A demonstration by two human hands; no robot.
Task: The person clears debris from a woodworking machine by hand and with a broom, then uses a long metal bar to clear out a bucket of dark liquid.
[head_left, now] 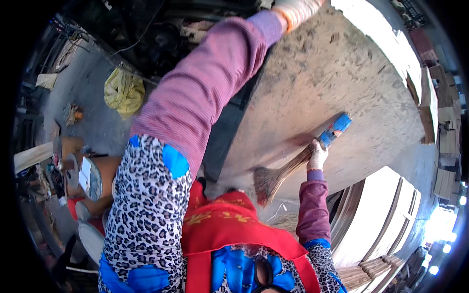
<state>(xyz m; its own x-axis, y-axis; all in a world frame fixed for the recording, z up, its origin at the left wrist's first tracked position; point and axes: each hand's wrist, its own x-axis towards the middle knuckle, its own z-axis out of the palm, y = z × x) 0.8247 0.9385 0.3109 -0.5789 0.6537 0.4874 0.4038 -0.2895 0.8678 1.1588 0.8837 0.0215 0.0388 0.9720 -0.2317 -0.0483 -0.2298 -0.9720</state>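
A short straw broom [288, 171] with a blue-wrapped handle is gripped in my right hand [318, 155], which wears a pale glove. The fingers close round the broom just below the blue wrap, and its bristles point toward my red apron at the near edge of a worn, stained tabletop [312, 83]. My left arm stretches far across to the upper edge of the view. There my left hand [299, 12], in a whitish glove with an orange cuff, is partly cut off beside the tabletop's far side; its fingers do not show clearly.
Pale stacked sheets [373, 215] stand at the near right. A bright white sheet [386, 39] lies along the tabletop's far right. On the left are a yellow sack [123, 92] and several brown drums [105, 171]. Dark machinery [168, 41] sits at the upper left.
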